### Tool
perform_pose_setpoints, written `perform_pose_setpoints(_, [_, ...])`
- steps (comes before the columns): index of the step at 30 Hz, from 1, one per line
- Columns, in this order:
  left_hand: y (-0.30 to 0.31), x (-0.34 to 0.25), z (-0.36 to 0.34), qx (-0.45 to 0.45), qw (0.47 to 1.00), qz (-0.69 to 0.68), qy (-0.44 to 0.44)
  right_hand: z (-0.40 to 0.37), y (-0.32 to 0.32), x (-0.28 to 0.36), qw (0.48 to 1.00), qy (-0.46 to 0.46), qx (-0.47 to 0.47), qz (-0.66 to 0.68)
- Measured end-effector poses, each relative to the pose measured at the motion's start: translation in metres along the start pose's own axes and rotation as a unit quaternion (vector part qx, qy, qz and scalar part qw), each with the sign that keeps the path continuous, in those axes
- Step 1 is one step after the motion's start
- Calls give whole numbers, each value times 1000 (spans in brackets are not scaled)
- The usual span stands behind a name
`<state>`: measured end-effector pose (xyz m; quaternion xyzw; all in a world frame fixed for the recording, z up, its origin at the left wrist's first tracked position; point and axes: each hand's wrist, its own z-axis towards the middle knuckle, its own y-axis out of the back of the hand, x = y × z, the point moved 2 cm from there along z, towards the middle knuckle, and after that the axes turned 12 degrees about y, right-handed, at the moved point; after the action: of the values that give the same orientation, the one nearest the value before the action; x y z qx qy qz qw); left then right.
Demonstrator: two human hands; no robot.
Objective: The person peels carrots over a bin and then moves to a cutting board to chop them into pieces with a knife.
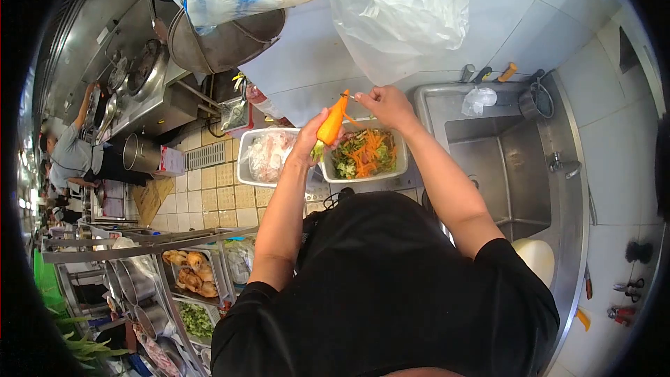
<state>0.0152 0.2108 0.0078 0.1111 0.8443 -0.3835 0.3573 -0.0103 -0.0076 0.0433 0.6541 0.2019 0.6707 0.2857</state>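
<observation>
Shirt [391,286] below, we peel carrot [331,124] over tub [403,162].
Left hand [310,141] pinches it, right hand [387,106] clamps peeler [347,96]; we should stroke lightly away.

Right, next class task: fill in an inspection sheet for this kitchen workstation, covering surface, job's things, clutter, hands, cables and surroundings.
Surface: steel sink unit against a tiled wall.
Job's things: carrot held above a white tray of orange and green vegetable strips; second tray beside it with pale bagged contents.
Clutter: clear plastic bags hanging above; crumpled bag on the sink's edge.
Hands: left hand shut on the carrot; right hand at its top end, shut on a small tool, too small to identify.
Cables: nothing seen.
Surroundings: another person at the cookers; steel rack of food trays.
</observation>
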Motion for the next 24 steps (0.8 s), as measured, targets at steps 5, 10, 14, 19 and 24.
perform_pose_setpoints(5, [2, -3, -9, 56, 998, -28, -27, 14, 0, -53, 996, -42, -76, -35])
perform_pose_setpoints(10, [7, -13, 4, -53, 996, -62, -48, -11, 6, -10, 994, 1, -105, -13])
perform_pose_setpoints(14, [-4, -16, 15, -58, 993, -98, -35, -37, -14, 38, 991, 102, -75, 46])
perform_pose_setpoints(19, [-17, -13, 21, -123, 985, -119, -35, -43, -10, 58, 992, 123, -7, 4])
perform_pose_setpoints(24, [-13, -15, 8, 1, 996, -90, -13, -27, 7, 47, 996, 66, 38, 53])
